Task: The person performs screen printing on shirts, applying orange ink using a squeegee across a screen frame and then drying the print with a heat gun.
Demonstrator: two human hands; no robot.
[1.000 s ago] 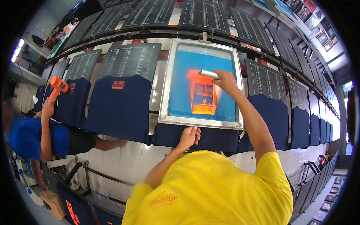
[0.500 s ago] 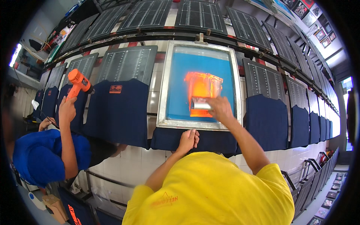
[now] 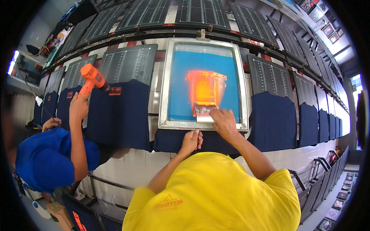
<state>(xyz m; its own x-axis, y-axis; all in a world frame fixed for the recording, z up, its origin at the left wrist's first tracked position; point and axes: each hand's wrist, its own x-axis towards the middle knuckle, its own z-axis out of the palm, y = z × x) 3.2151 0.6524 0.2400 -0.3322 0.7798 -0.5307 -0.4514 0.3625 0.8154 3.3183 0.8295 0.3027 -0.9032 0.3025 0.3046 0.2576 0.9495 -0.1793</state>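
Note:
A metal squeegee [image 3: 204,114] is in the grip of my right hand [image 3: 223,122], near the close end of a screen-printing frame [image 3: 164,92]. Blue mesh [image 3: 181,73] fills the frame, with bright orange ink [image 3: 205,87] spread over its middle. The squeegee's blade edge is hidden. Against the frame's near edge, my left hand [image 3: 191,141] is closed with its fingers curled in; whatever may be inside them is hidden. Under the frame lies a navy shirt [image 3: 165,141], its front part hanging toward me.
To the left, a person in blue [image 3: 46,158] points an orange heat gun [image 3: 92,77] at a navy shirt [image 3: 119,115] with a small orange print. More shirts on dark boards [image 3: 269,79] line both sides. A metal rail [image 3: 154,32] runs behind the frame.
My right hand has pulled the squeegee toward me, down to the lower end of the orange patch. The other person's heat gun has shifted right. My left hand stays at the frame's edge.

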